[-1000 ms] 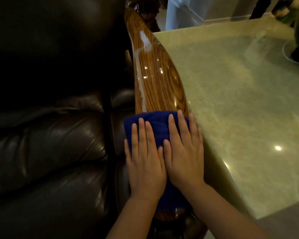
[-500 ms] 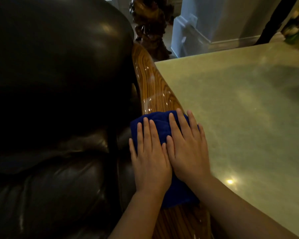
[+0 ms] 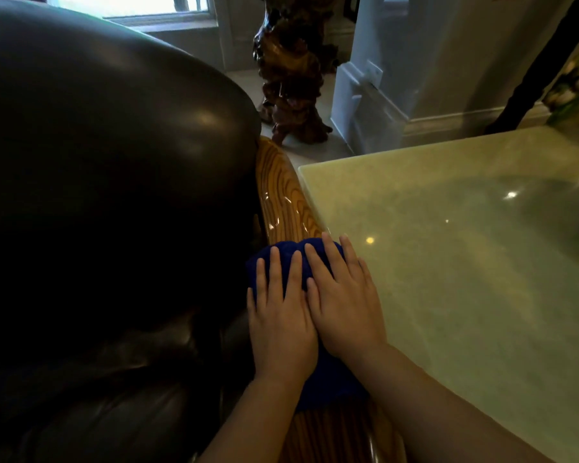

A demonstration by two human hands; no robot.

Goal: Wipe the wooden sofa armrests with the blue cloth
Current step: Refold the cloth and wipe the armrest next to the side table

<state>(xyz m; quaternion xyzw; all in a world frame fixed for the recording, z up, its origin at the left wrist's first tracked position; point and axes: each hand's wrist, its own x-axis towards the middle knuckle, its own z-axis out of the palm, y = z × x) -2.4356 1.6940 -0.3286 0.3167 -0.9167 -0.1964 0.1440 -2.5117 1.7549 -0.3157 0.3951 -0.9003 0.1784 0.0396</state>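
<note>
Our left hand [image 3: 281,324] and right hand [image 3: 343,304]: flat, fingers spread, side by side, pressing the folded dark blue cloth [image 3: 331,379] onto the glossy striped-grain wooden armrest [image 3: 283,198]. Left: dark leather sofa [image 3: 114,162]. Right: pale green stone tabletop [image 3: 465,262]. Far: carved dark wooden sculpture [image 3: 291,71].

Dim and soft throughout; daylight from the bright window [image 3: 131,5] at eleven o'clock blows out (wide-angle bending at edges), spot glare dots the pale green polished stone tabletop [image 3: 465,262].

Two bare forearms, no sleeves, rings or watch
</note>
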